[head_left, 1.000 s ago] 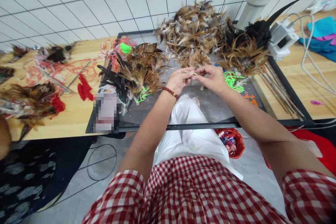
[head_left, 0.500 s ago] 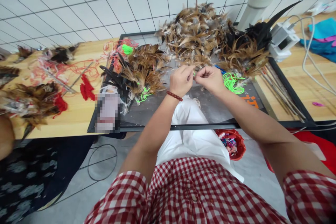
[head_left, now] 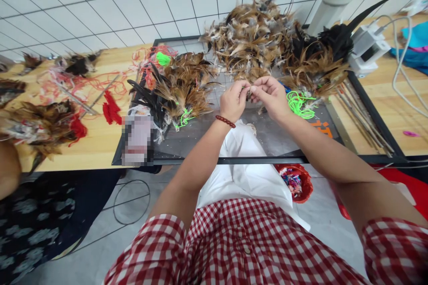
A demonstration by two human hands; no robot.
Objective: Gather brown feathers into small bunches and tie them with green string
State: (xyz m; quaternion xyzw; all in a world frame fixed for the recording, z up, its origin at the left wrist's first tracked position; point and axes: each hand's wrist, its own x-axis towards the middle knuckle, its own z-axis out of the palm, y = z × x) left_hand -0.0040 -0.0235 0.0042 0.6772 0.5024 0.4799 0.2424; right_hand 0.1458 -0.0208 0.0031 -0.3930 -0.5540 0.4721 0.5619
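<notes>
In the middle of the work area my left hand (head_left: 233,100), with a beaded bracelet (head_left: 225,121) at the wrist, is closed in a pinch. My right hand (head_left: 272,99) meets it fingertip to fingertip, thumb and forefinger pressed together. Between them shows a small brownish feather (head_left: 249,94), mostly covered by the fingers. Behind the hands rises a large pile of brown feathers (head_left: 252,42). Left of them lies a smaller bunch of feathers (head_left: 187,82) with green cord at its base. A loose coil of bright green cord (head_left: 301,104) rests beside my right wrist.
A black-framed board (head_left: 207,160) lies on the wooden table (head_left: 83,151). Thin sticks (head_left: 364,116), a white charger (head_left: 369,49) with cable and a pale bottle (head_left: 336,2) stand right. Red yarn (head_left: 112,107) and another person's arm (head_left: 8,171) are left. Below is a red basket (head_left: 302,196).
My hands have come closer together, and the right fingers have shifted over the held piece. The view has shifted slightly.
</notes>
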